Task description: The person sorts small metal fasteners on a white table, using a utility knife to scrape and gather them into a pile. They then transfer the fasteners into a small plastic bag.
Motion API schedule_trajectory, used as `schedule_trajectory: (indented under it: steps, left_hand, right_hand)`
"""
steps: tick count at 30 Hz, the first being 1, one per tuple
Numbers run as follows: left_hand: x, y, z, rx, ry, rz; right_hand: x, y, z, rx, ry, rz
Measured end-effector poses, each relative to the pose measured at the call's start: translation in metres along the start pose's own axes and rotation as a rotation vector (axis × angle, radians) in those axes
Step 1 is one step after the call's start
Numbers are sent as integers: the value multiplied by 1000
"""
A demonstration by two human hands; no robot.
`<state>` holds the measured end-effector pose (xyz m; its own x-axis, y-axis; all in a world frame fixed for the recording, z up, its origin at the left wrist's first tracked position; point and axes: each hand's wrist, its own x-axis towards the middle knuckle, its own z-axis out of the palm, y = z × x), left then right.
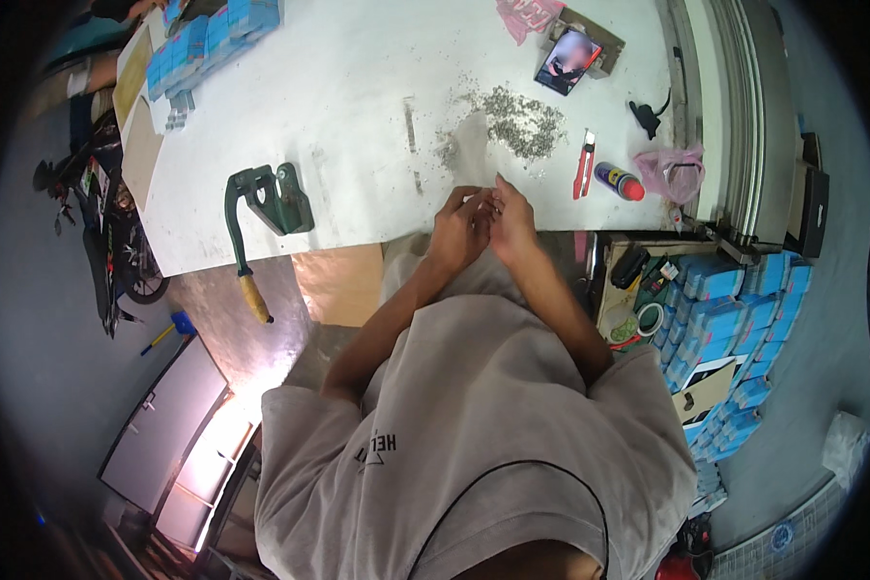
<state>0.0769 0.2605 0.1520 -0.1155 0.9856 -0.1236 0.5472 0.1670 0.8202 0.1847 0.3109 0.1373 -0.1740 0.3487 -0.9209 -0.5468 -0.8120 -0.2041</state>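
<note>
Blue boxes (203, 43) are stacked at eleven o'clock on the tabletop (358, 87); more blue boxes (735, 319) at four. A lit phone screen (568, 60) stands at one o'clock.

Worn garment: my loose, short-sleeved T-shirt (493, 425) in a pale grey-beige, creased across the chest. A small dark printed mark with a triangle outline sits on the shirt's left side, below the left sleeve. A thin dark curved line, like piping, arcs across the cloth to the right of that mark. Both sleeves end above the elbow, so my forearms are bare. My left hand (461, 230) and right hand (512, 220) wear no gloves.
</note>
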Motion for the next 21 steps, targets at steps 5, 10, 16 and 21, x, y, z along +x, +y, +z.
schedule_trajectory:
  steps: [5,10,16,21]
  left_hand:
    - [-7,-1,-6,4,3,-28]
    - [-14,-11,-11,-26,12,-27]
    - [-20,-16,-29,-106,126,-4]
    - [-22,-12,-87,-166,301,-28]
  right_hand:
    - [-25,1,12,-81,-10,-17]
    - [-39,8,16,-148,-85,-41]
    - [-54,11,7,-265,-181,-212]
    - [5,-3,-86,-791,49,-659]
